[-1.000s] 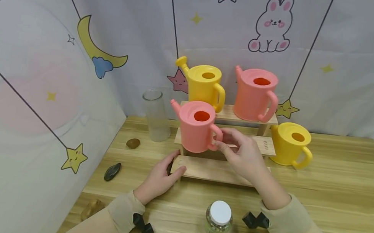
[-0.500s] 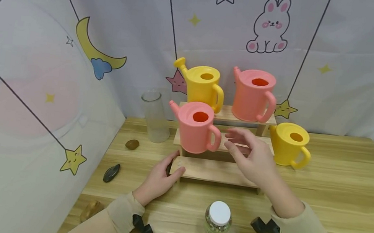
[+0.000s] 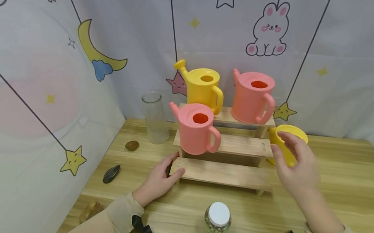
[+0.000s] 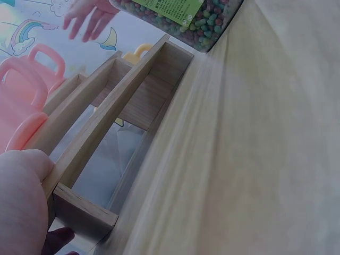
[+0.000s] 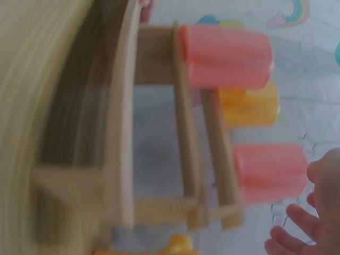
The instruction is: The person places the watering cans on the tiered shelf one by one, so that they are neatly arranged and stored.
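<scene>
My left hand holds the left end of a three-tier wooden stand, thumb on the lowest board and fingers round the side. On the middle tier stands a pink watering can, its handle turned right. My right hand holds nothing, its fingers spread and loosely bent. In the head view it overlaps a yellow watering can on the table right of the stand, hiding most of that can's handle. The top tier bears another yellow watering can on the left and a pink one on the right.
A jar with a white lid and small coloured pellets stands in front of the stand. To its left are a clear glass vase, a brown stone, a dark stone and a tan lump by the forearm. Printed cloth walls surround the table.
My right hand has let go of the middle-tier pink watering can's handle and moved right to the yellow can beside the stand. My left hand has stayed on the stand.
</scene>
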Demonstrator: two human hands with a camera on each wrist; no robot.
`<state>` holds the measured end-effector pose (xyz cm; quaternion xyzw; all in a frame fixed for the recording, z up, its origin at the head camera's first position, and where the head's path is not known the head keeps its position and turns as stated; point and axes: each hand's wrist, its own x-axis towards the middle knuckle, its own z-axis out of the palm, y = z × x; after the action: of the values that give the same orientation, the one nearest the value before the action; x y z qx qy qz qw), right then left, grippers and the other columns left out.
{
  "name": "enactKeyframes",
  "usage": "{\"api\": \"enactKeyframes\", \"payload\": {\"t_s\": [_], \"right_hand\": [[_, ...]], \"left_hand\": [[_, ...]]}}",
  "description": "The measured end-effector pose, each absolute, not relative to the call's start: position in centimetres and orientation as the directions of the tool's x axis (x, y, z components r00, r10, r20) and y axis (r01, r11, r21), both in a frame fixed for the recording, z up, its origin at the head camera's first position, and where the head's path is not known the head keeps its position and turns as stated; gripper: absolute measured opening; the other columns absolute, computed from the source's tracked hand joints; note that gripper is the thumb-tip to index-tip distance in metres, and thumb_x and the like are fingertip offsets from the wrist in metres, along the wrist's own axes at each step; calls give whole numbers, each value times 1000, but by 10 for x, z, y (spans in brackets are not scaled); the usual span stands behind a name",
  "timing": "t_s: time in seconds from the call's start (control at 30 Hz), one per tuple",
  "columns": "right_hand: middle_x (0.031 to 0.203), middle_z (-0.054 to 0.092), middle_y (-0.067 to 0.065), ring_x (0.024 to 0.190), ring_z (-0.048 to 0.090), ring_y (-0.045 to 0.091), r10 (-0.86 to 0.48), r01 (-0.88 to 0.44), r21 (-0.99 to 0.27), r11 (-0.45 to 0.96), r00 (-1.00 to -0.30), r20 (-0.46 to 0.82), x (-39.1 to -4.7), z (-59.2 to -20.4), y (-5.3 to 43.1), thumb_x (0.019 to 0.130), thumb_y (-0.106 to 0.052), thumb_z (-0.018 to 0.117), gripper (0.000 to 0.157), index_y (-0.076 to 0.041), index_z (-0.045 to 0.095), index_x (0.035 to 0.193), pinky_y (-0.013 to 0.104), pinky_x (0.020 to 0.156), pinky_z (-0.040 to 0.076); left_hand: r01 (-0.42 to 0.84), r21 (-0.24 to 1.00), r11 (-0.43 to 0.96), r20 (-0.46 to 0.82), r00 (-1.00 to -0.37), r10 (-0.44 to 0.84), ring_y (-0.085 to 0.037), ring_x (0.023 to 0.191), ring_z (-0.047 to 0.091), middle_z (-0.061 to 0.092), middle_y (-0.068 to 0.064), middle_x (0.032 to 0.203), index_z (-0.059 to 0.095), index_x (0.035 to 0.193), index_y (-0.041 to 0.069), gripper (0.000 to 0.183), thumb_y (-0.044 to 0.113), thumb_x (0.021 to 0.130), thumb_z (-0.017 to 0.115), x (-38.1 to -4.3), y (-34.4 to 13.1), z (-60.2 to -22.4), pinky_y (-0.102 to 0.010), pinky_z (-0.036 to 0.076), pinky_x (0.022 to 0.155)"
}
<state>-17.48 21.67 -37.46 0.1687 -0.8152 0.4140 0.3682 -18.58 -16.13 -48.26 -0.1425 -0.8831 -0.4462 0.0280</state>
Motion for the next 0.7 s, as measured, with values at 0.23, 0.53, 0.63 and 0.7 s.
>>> {"api": "enactKeyframes", "payload": {"t_s": [0.23,0.53,0.63,0.7], "right_hand": [[138,60,25,123,55,41,184,-359,-586,726,-719,670,-180,-398,267,96,-20,70,50,-4,57,142,2,102,28],[141,54,30,126,49,49,218,-208,-605,768,-805,552,-184,-428,300,100,-28,65,59,-6,46,152,54,111,42],[143,52,31,127,47,52,204,-167,-594,787,-839,505,-186,-437,309,101,-32,63,63,-5,42,154,72,102,36],[145,51,30,128,47,53,190,-152,-587,795,-857,479,-188,-441,314,101,-34,62,65,-4,40,155,73,102,36]], "left_hand": [[265,790,552,167,-960,223,-18,151,41,44,3,161,40,158,16,76,59,98,59,-187,-162,-484,-44,38,123],[268,784,560,168,-960,224,-18,150,41,44,3,161,40,158,18,74,58,99,59,-186,-163,-486,-44,39,123],[269,780,565,167,-960,226,-18,150,41,44,3,161,40,158,19,74,58,98,59,-187,-163,-485,-43,38,123],[268,778,568,166,-960,226,-17,150,41,44,3,161,40,158,20,74,59,98,59,-188,-163,-485,-43,38,123]]}}
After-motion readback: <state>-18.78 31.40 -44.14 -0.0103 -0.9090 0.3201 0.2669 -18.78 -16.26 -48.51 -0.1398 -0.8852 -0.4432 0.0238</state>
